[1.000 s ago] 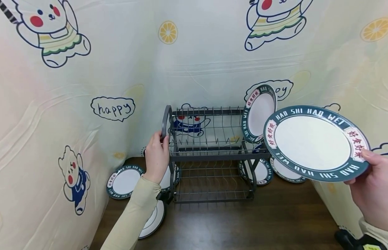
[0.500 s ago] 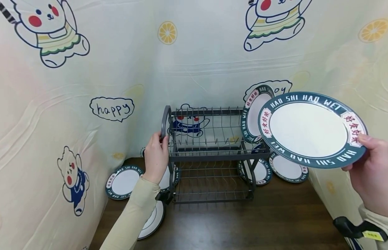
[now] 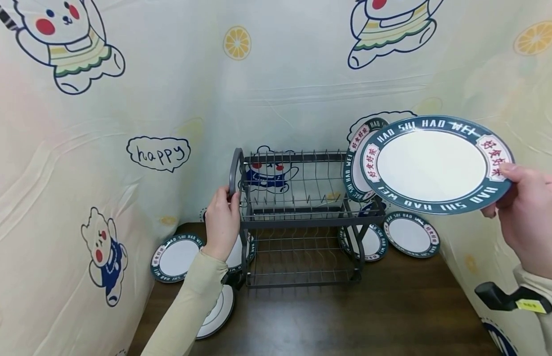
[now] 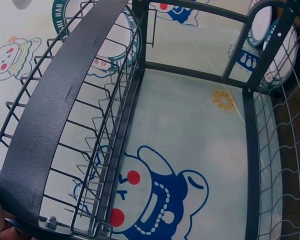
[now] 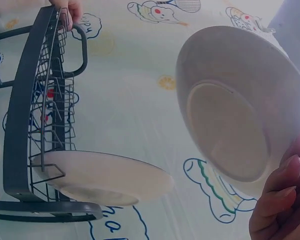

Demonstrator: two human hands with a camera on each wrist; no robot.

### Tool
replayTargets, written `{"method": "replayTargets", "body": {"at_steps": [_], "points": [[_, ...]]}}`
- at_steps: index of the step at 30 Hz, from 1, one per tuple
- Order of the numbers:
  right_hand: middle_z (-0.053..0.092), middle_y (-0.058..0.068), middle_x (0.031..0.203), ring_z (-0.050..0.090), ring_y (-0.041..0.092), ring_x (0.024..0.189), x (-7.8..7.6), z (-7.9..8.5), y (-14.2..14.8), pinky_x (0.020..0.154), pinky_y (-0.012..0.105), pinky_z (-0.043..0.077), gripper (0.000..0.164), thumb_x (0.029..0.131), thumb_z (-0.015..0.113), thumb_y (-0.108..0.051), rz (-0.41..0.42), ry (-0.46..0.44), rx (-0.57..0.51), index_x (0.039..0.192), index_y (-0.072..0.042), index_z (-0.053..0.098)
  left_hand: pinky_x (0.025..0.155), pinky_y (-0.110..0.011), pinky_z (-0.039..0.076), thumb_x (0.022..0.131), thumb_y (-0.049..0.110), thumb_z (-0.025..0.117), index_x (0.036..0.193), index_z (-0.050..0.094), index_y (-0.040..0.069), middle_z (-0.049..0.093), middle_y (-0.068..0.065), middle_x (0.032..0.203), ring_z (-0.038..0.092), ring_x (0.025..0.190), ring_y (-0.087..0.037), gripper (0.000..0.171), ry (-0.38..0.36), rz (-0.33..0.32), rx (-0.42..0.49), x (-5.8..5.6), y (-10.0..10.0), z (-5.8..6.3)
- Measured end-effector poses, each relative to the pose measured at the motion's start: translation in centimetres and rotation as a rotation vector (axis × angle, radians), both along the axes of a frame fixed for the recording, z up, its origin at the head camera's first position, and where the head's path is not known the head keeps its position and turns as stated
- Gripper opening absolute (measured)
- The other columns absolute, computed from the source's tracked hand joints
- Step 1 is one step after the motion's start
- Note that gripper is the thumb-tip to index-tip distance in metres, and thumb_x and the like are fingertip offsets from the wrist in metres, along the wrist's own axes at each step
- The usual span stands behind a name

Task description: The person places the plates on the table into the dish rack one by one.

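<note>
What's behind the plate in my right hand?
In the head view, printed backdrop, and another plate standing in the rack, its right part hidden by the held plate.

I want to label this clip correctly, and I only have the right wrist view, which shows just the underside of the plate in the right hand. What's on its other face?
Observer: In the head view, the held plate, gripped at its rim by the right hand, has a dark teal border with white lettering and red characters round a white middle.
Reviewer: Is there any plate near the left forearm?
Observer: Yes, a white plate is partly hidden by the left sleeve, in front of the rack's left end.
</note>
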State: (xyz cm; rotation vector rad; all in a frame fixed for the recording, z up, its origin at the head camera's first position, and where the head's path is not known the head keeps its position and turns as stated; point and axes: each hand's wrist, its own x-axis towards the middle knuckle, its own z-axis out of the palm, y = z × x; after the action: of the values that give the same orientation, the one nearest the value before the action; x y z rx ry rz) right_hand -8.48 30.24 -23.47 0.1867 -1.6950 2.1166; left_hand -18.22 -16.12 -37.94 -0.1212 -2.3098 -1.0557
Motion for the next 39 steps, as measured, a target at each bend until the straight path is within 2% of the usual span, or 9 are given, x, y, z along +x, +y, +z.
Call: {"method": "replayTargets", "body": {"at_steps": [7,13,18,21,28,35,39], "points": [[0.073,0.001,0.079,0.051,0.016,0.05,-1.0,1.4,-0.8,0.046,0.019,0.041,0.034,0.11,0.049,-0.017,-0.05,-0.041,0.179,0.1,-0.009,0.081,0.083,-0.05,0.063,0.108,0.017,0.058,0.123,0.059,-0.005,0.066,-0.02,0.108,0.071,0.094,-0.035,0.026,0.009,-0.002,-0.008,0.0,0.2,0.1],[0.067,0.001,0.064,0.054,0.015,0.052,-2.3,2.8,-1.7,0.048,0.019,0.043,0.035,0.108,0.057,-0.025,-0.12,-0.069,0.386,0.087,-0.009,0.08,0.084,-0.05,0.062,0.108,0.017,0.058,0.124,0.059,-0.005,0.066,-0.021,0.11,0.071,0.096,-0.035,0.027,-0.001,0.0,0.004,0.0,0.1,0.2],[0.066,-0.001,0.062,0.058,0.013,0.053,-3.4,4.0,-2.3,0.049,0.018,0.048,0.038,0.108,0.055,-0.028,-0.182,-0.137,0.567,0.083,-0.015,0.079,0.084,-0.051,0.062,0.108,0.017,0.057,0.125,0.059,-0.005,0.066,-0.021,0.111,0.071,0.096,-0.035,0.028,-0.015,0.004,0.015,0.0,0.0,0.2],[0.066,-0.001,0.061,0.059,0.012,0.053,-3.7,4.4,-2.6,0.05,0.017,0.049,0.038,0.108,0.053,-0.027,-0.202,-0.166,0.62,0.081,-0.02,0.079,0.083,-0.051,0.062,0.108,0.017,0.057,0.124,0.059,-0.006,0.066,-0.021,0.11,0.07,0.096,-0.036,0.028,-0.015,0.006,0.015,0.0,0.0,0.1],[0.065,-0.001,0.058,0.056,0.013,0.052,-4.1,5.3,-3.2,0.044,0.02,0.043,0.04,0.106,0.053,-0.026,-0.225,-0.18,0.669,0.076,-0.013,0.077,0.083,-0.052,0.061,0.108,0.017,0.057,0.124,0.059,-0.006,0.067,-0.022,0.109,0.07,0.096,-0.036,0.028,-0.008,0.006,0.001,0.0,0.1,0.2],[0.064,-0.006,0.055,0.049,0.015,0.045,-4.8,6.0,-4.0,0.034,0.028,0.033,0.041,0.102,0.051,-0.026,-0.3,-0.179,0.778,0.071,-0.015,0.075,0.084,-0.052,0.061,0.108,0.017,0.056,0.124,0.059,-0.007,0.067,-0.022,0.11,0.071,0.096,-0.036,0.028,-0.006,0.008,0.001,0.0,0.1,0.2],[0.064,-0.005,0.055,0.051,0.014,0.046,-5.1,6.1,-4.1,0.036,0.028,0.033,0.038,0.101,0.051,-0.025,-0.31,-0.168,0.806,0.074,-0.016,0.077,0.084,-0.052,0.062,0.108,0.017,0.056,0.125,0.059,-0.007,0.067,-0.023,0.111,0.071,0.096,-0.037,0.029,-0.002,0.003,-0.001,0.0,0.1,0.1]]}}
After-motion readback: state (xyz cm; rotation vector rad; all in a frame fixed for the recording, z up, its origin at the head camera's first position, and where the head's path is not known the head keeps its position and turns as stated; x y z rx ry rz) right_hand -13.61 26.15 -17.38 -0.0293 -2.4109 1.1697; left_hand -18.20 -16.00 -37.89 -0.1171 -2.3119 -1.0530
